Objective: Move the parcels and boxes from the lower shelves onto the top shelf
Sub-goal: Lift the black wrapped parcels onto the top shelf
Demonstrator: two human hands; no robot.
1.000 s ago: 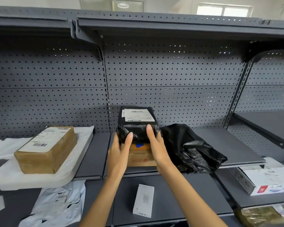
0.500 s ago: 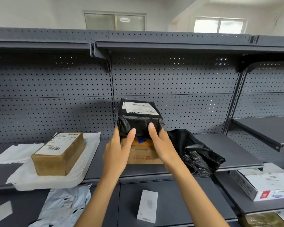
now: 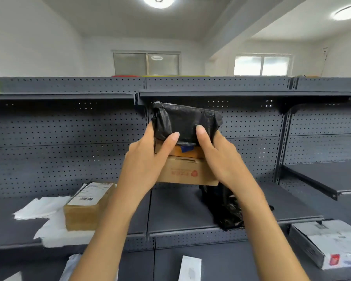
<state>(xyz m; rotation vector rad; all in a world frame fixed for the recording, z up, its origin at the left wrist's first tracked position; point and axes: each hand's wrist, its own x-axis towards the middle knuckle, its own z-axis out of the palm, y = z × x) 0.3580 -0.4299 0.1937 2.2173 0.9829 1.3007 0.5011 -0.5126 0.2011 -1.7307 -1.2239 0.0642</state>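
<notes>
Both my hands hold a stack in the air in front of the pegboard. The stack is a black plastic-wrapped parcel [image 3: 185, 122] on a thin orange box [image 3: 187, 152] on a brown cardboard box [image 3: 185, 173]. My left hand [image 3: 145, 159] grips the left side, thumb on the black parcel. My right hand [image 3: 221, 157] grips the right side, thumb likewise on the black wrap. The stack's top sits just under the front edge of the top shelf [image 3: 241, 94], well above the middle shelf [image 3: 176, 209].
On the middle shelf lie a brown labelled box [image 3: 85, 207] on white mailers [image 3: 43, 207] to the left and a crumpled black bag [image 3: 225, 209] to the right. Lower down are a small white box [image 3: 189, 268], a white mailer [image 3: 71, 266] and a white-grey carton [image 3: 330, 244]. Coloured items peek above the top shelf.
The stack has risen from the middle shelf to just under the top shelf, held by both hands. My view has tilted upward, showing the ceiling.
</notes>
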